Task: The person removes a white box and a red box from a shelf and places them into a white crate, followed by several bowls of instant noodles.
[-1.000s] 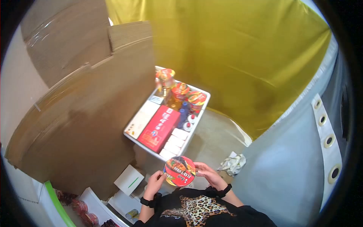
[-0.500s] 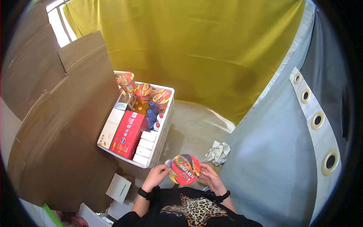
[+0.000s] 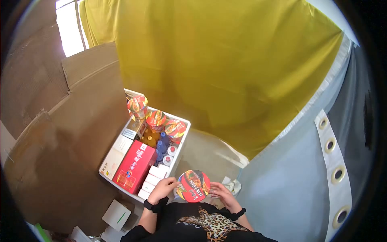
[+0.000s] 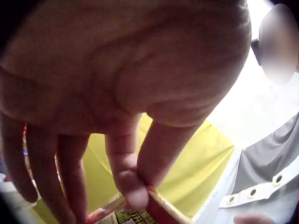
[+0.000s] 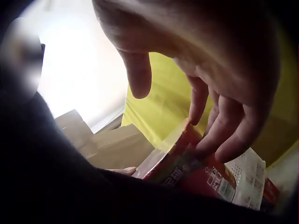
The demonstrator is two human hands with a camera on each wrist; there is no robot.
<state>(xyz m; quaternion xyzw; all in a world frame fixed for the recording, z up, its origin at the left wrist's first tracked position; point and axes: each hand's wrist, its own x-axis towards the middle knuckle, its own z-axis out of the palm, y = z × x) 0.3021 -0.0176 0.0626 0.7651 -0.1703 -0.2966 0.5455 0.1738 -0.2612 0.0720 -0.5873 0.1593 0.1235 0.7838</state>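
A round instant noodle cup with a red printed lid [image 3: 193,186] is held in front of the chest in the head view. My left hand [image 3: 163,189] pinches its rim between thumb and index finger; the left wrist view shows this pinch [image 4: 135,186] close up. My right hand [image 3: 224,196] is at the cup's other side. In the right wrist view its fingertips touch the cup's red side wall [image 5: 205,179], with the thumb raised off the cup.
A white crate [image 3: 186,128] holds a red box [image 3: 135,166], small white boxes, bottles and several noodle cups [image 3: 175,129]. Cardboard [image 3: 80,141] stands left, a yellow curtain [image 3: 225,72] behind, a grey-blue curtain [image 3: 290,173] right. Crumpled packaging [image 3: 232,186] and a white box [image 3: 116,215] lie lower.
The head view has shifted, so the crate appears further left than in the earliest frame. Both hands remain at the noodle cup; the right fingers look straighter than before.
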